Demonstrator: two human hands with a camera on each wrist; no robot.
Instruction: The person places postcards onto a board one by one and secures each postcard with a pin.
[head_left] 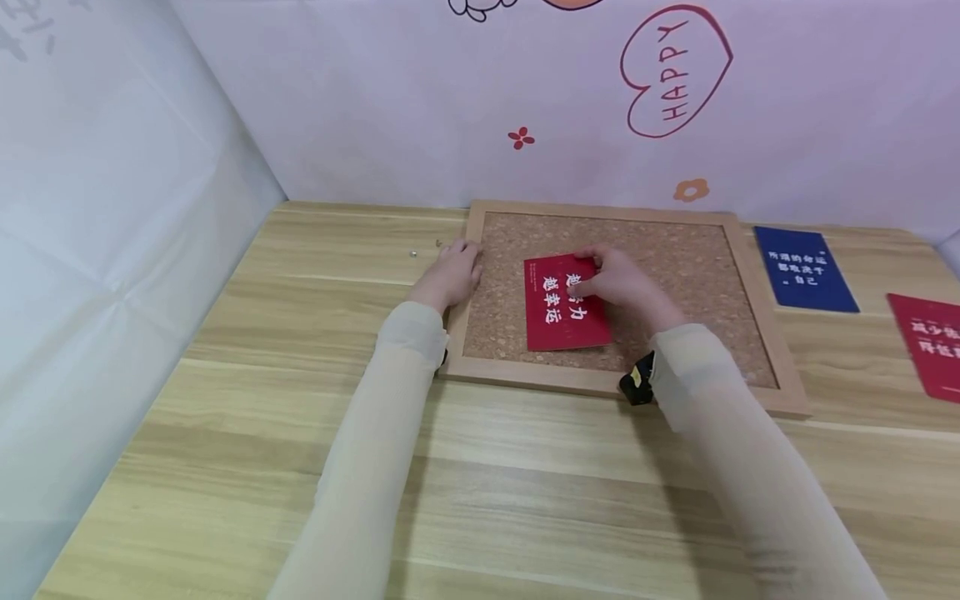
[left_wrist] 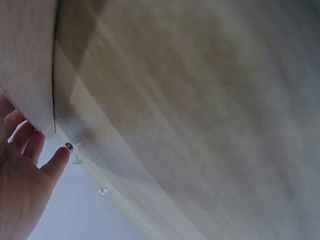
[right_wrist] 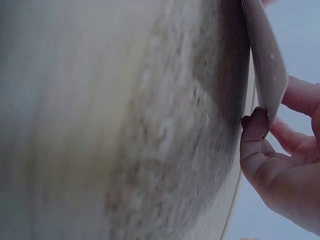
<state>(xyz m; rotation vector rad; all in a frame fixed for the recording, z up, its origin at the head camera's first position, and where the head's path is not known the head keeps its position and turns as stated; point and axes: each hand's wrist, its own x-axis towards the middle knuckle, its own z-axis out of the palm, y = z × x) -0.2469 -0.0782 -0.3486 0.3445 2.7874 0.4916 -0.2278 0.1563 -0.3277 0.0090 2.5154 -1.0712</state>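
Note:
A red card (head_left: 551, 333) with white characters lies over the cork board (head_left: 675, 250). My right hand (head_left: 621, 279) pinches the card at its right side. In the right wrist view, the card (right_wrist: 265, 55) is tilted off the cork, with the thumb on one side and fingers on the other. My left hand (head_left: 453, 273) rests at the board's left frame (head_left: 456, 333), its fingers touching the wood. In the left wrist view, its thumb is stretched out close to small pins, one of them a clear-headed pin (left_wrist: 103, 192).
To the board's right lie a blue card (head_left: 806, 271) and another red card (head_left: 930, 342), partly out of view. Two small pins, one a shiny pin (head_left: 413, 253), lie left of the frame. A white wall covering (head_left: 420, 108) with drawings stands behind the wooden table (head_left: 300, 333).

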